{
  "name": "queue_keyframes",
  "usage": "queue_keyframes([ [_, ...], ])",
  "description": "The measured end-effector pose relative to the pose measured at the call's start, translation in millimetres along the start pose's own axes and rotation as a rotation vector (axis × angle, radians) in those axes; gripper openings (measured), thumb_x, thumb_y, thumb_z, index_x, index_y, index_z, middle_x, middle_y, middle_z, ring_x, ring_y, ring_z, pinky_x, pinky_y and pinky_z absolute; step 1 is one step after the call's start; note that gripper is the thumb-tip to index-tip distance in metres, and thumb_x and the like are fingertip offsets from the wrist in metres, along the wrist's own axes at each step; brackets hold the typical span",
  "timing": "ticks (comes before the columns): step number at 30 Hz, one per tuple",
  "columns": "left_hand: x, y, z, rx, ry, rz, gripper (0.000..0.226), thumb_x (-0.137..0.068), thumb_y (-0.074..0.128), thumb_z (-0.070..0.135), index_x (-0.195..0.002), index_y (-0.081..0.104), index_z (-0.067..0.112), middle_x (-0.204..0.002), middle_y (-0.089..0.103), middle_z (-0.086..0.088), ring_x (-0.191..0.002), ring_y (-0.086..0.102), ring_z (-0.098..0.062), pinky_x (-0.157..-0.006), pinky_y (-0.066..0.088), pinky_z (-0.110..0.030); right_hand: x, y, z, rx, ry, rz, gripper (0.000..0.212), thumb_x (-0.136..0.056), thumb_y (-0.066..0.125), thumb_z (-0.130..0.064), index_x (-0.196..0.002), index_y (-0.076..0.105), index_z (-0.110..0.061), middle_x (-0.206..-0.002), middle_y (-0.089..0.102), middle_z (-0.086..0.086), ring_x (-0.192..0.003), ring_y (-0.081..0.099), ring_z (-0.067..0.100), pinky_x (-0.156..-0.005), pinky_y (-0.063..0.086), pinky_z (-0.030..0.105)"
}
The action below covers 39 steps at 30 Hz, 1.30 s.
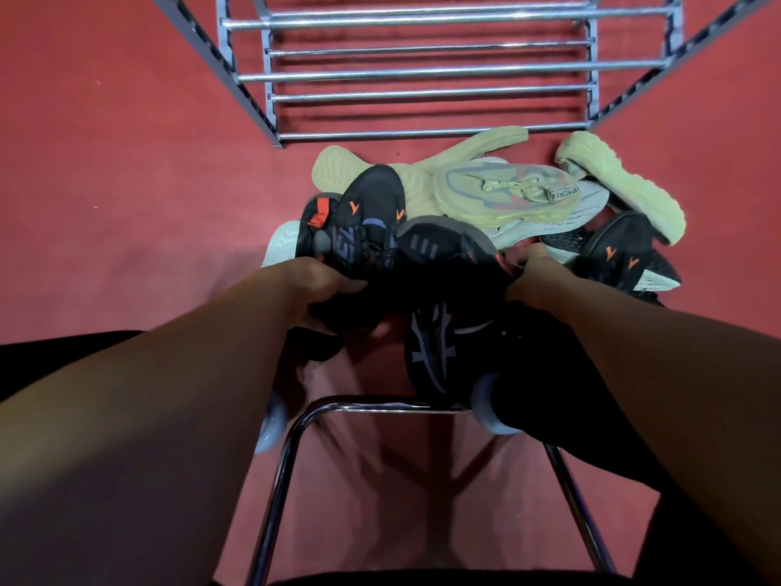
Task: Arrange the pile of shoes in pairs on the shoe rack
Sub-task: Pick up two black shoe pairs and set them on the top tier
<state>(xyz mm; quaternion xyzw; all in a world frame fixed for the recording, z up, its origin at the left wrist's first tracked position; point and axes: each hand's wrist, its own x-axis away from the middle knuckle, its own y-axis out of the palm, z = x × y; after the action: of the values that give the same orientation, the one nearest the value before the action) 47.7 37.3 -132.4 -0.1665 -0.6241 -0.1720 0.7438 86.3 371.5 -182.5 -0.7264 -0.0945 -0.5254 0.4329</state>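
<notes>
Seen from above, two bare forearms reach from the lower corners of the frame into a pile of shoes [465,222] on a red floor [105,162], just below the centre. The left hand [321,289] is curled shut on a black shoe [359,234] with orange marks, fingers wrapped around its near end; that shoe's long axis runs up the frame, toe toward the rack [427,69]. The right hand [536,277] is closed on the edge of a dark shoe [448,251] at the middle of the heap, thumb on top; how the rest of its fingers sit cannot be told.

Behind the hands, a yellow-green shoe [503,192] lies on its side, long axis across the frame, resting on a white sole [562,217]. A second yellow-green shoe [621,184] lies sole-up at right, slanting from upper left to lower right. Another black shoe [625,255] with orange marks sits at the right edge of the pile, its long axis slanting up the frame.

Nearer the camera, a black mesh shoe [435,348] points down the frame, its toe over a chrome chair frame [296,437].

The rack, of chrome bars, fills the top centre; no shoe rests on the bars in view.
</notes>
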Motion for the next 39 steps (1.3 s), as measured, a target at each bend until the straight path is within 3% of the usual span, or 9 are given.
queue_keyframes([
  [2,4.2,-4.3,-1.2,-0.002,0.011,0.001,0.035,-0.087,0.078,0.027,-0.115,0.07,0.009,-0.101,0.079,-0.014,-0.094,0.076,-0.034,-0.089,0.059,-0.056,6.2,-3.7,-2.9,0.062,-0.062,-0.019,0.064,-0.077,0.084,-0.023,-0.127,0.045,-0.012,-0.119,0.057,0.014,-0.085,0.061,0.024,-0.064,0.047,0.022],
  [7,27.6,-13.7,0.5,0.0,0.107,0.061,0.027,-0.088,0.078,0.028,-0.111,0.073,0.016,-0.1,0.079,-0.008,-0.085,0.076,-0.029,-0.078,0.062,-0.044,31.7,-20.9,-6.1,0.273,-0.236,-0.042,0.035,-0.092,0.067,-0.037,-0.117,0.058,-0.015,-0.114,0.053,0.018,-0.093,0.05,0.028,-0.076,0.039,0.029],
  [11,63.3,-17.7,8.5,-0.056,0.15,0.16,0.021,-0.091,0.076,0.023,-0.105,0.072,0.009,-0.097,0.075,-0.013,-0.076,0.069,-0.028,-0.073,0.058,-0.038,74.1,-54.9,-21.4,0.095,-0.29,-0.005,0.005,-0.092,0.061,-0.026,-0.094,0.061,-0.021,-0.084,0.067,0.004,-0.073,0.062,0.02,-0.058,0.041,0.028],
  [13,85.1,-20.1,15.9,-0.053,0.174,0.192,0.021,-0.091,0.076,0.021,-0.099,0.072,0.003,-0.092,0.074,-0.016,-0.075,0.068,-0.03,-0.074,0.058,-0.039,96.1,-74.1,-28.7,0.086,-0.317,-0.004,0.015,-0.09,0.065,-0.021,-0.104,0.061,-0.023,-0.087,0.067,0.004,-0.075,0.061,0.022,-0.056,0.042,0.027],
  [18,150.1,-19.5,31.0,-0.072,0.261,0.271,0.01,-0.095,0.065,0.012,-0.091,0.066,0.003,-0.076,0.066,-0.014,-0.046,0.064,-0.022,-0.04,0.048,-0.022,157.1,-117.3,-48.7,-0.119,-0.406,0.106,0.014,-0.088,0.071,-0.012,-0.101,0.068,-0.014,-0.08,0.071,0.011,-0.063,0.062,0.022,-0.049,0.05,0.021],
  [21,182.5,-18.6,31.5,-0.089,0.308,0.291,0.01,-0.092,0.065,0.011,-0.096,0.068,0.003,-0.073,0.068,-0.014,-0.048,0.064,-0.022,-0.046,0.05,-0.022,191.6,-135.0,-55.9,-0.24,-0.468,0.134,0.016,-0.078,0.074,-0.016,-0.086,0.069,-0.004,-0.079,0.071,0.02,-0.064,0.062,0.024,-0.067,0.058,0.038],
  [31,177.9,5.1,0.1,-0.048,0.384,0.37,0.014,-0.093,0.064,0.015,-0.1,0.067,0.002,-0.075,0.067,-0.015,-0.054,0.061,-0.024,-0.04,0.048,-0.021,225.0,-121.3,-23.8,-0.585,-0.412,0.202,0.021,-0.07,0.074,-0.018,-0.086,0.061,-0.015,-0.076,0.064,0.013,-0.063,0.062,0.028,-0.056,0.056,0.043],
  [35,148.1,21.3,-5.3,-0.091,0.319,0.31,0.026,-0.091,0.071,0.014,-0.109,0.067,-0.005,-0.083,0.069,-0.021,-0.059,0.066,-0.03,-0.052,0.057,-0.032,216.5,-116.9,-6.0,-0.723,-0.371,0.189,0.031,-0.06,0.077,-0.029,-0.082,0.065,-0.012,-0.084,0.074,0.024,-0.074,0.074,0.042,-0.073,0.06,0.066],
  [39,131.0,39.3,16.3,-0.394,0.23,0.27,0.043,-0.083,0.072,0.011,-0.124,0.064,-0.001,-0.117,0.069,-0.026,-0.106,0.07,-0.043,-0.091,0.057,-0.058,206.6,-133.1,11.3,-0.769,-0.394,0.216,0.017,-0.084,0.078,-0.019,-0.077,0.064,-0.011,-0.084,0.073,0.023,-0.064,0.071,0.034,-0.057,0.062,0.039],
])
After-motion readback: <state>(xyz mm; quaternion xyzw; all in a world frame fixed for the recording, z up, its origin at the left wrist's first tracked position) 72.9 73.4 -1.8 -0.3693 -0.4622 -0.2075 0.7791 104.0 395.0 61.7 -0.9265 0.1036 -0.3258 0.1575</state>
